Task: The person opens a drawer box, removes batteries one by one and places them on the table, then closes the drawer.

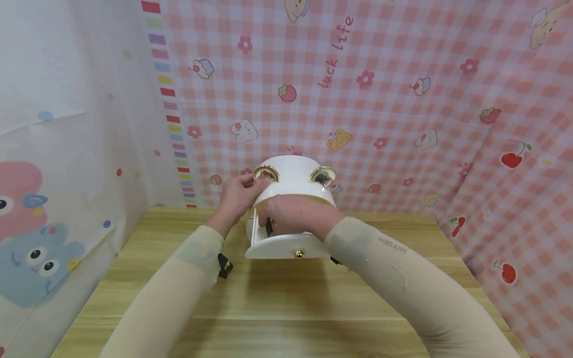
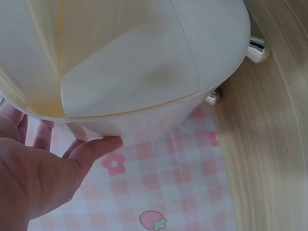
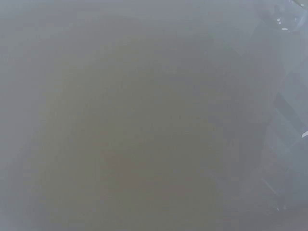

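Observation:
A glossy white frog-like box (image 1: 293,174) with two gold-rimmed round eyes stands on the table. Its rounded drawer (image 1: 273,247), with a gold knob (image 1: 299,254), is pulled out toward me. My left hand (image 1: 239,196) rests against the box's left side, thumb by the left eye. In the left wrist view, the fingers of that hand (image 2: 45,168) lie along the white wall. Curled down inside the drawer, my right hand (image 1: 295,214) pinches a small black object (image 1: 269,227), mostly hidden by the fingers. The right wrist view shows mostly a blurred pale surface.
The box stands on short metallic feet (image 2: 258,49) on a wood-grain table (image 1: 286,308). A pink checked cloth (image 1: 380,109) hangs close behind, and pale printed cloth (image 1: 89,164) closes off the left side. A black strap piece (image 1: 225,266) shows by my left wrist.

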